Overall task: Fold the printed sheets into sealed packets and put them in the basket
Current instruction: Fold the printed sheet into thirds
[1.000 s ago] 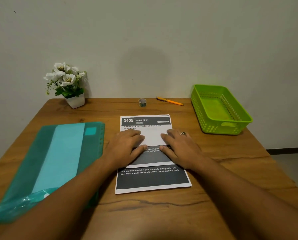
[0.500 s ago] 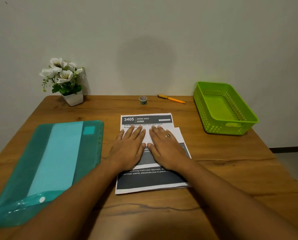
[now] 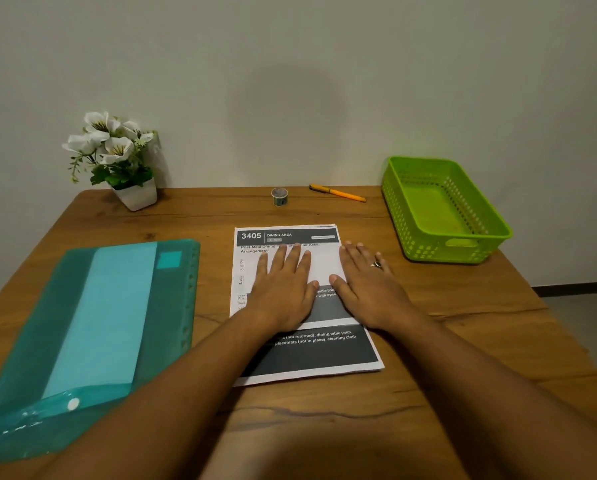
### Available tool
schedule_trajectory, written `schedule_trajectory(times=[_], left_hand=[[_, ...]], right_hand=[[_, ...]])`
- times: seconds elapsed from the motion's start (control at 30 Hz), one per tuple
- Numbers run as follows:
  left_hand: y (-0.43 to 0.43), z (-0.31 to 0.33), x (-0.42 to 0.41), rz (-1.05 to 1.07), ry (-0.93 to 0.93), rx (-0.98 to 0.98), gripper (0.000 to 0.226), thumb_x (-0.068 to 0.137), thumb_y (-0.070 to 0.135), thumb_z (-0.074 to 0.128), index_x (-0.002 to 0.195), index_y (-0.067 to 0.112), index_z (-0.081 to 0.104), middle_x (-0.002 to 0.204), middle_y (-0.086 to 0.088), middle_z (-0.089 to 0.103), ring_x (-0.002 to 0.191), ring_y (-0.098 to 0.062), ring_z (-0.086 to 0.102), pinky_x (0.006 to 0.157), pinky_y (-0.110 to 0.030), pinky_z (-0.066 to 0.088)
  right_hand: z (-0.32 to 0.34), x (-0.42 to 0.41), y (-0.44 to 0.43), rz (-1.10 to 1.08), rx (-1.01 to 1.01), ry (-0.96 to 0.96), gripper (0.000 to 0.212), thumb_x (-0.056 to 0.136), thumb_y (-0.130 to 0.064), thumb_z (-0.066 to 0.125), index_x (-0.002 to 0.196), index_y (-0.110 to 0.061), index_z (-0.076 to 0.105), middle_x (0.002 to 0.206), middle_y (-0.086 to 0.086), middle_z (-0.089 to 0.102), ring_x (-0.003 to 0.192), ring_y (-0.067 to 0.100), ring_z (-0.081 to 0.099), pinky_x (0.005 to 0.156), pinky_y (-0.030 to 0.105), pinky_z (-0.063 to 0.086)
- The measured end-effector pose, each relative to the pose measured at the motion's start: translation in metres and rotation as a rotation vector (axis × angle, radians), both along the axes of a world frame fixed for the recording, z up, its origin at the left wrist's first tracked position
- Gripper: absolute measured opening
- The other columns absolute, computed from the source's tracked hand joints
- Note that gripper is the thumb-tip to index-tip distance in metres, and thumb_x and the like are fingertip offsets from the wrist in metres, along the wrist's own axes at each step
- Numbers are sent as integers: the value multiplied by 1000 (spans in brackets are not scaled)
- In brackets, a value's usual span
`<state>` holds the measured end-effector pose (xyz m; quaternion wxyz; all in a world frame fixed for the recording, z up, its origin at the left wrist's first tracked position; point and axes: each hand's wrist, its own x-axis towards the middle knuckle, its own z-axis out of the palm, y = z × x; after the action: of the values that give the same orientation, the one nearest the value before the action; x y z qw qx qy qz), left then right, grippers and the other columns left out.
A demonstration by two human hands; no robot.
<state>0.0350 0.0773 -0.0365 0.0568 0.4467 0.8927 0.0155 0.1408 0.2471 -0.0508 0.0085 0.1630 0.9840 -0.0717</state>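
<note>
A printed sheet (image 3: pixel 310 355) headed "3405 DINING AREA" lies in the middle of the wooden table, with a folded sheet (image 3: pixel 324 265) on top of it showing its blank white back. My left hand (image 3: pixel 283 285) lies flat on the folded sheet, fingers spread. Beside it, my right hand (image 3: pixel 369 285), with a ring on one finger, presses flat on the folded sheet's right edge. Neither hand grips anything. The green plastic basket (image 3: pixel 491 220) stands empty at the back right. A small tape roll (image 3: pixel 279 196) sits near the far edge.
A teal plastic document folder (image 3: pixel 92 327) lies on the left of the table (image 3: pixel 463 341). A white pot of artificial flowers (image 3: pixel 117 161) stands at the back left. An orange pen (image 3: pixel 338 192) lies beside the tape roll. A wall rises behind the table.
Both hands have slid apart along the folded sheet, the right one to its right edge. The folded sheet now sits squarer over the printed one.
</note>
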Motion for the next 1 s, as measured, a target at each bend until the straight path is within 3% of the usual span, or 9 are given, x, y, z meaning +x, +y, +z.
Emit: schedule_trajectory(times=[0.43,0.6,0.7,1.0], left_hand=[[-54,-1,-41,58,39,3,75,97,60,-1,164,27,0,173,-3,-6,158,-25,-9,127,-54,0],[-52,-3,-41,66,56,2,66,106,56,8,164,27,-1,172,-2,-6,158,-24,-9,127,-54,-1],[-53,-4,-40,64,63,4,69,102,56,2,164,28,-1,173,-2,-6,158,-24,-8,127,-53,0],[-55,-3,-42,51,50,-1,67,105,56,5,164,27,-2,172,-2,-7,158,-24,-9,127,-52,-1]], right_hand=[[9,-8,-9,-27,-31,-50,76,107,-58,18,166,-12,5,174,7,1,161,25,-3,129,52,0],[12,-32,-57,171,-17,5,69,110,-48,23,165,-8,10,174,10,7,160,26,2,129,50,1],[10,-42,-75,236,-44,29,65,111,-43,24,165,-10,12,174,8,7,161,23,2,129,47,0],[11,-2,4,98,-18,-60,72,107,-56,13,166,-17,2,175,1,-1,160,19,-4,128,48,-1]])
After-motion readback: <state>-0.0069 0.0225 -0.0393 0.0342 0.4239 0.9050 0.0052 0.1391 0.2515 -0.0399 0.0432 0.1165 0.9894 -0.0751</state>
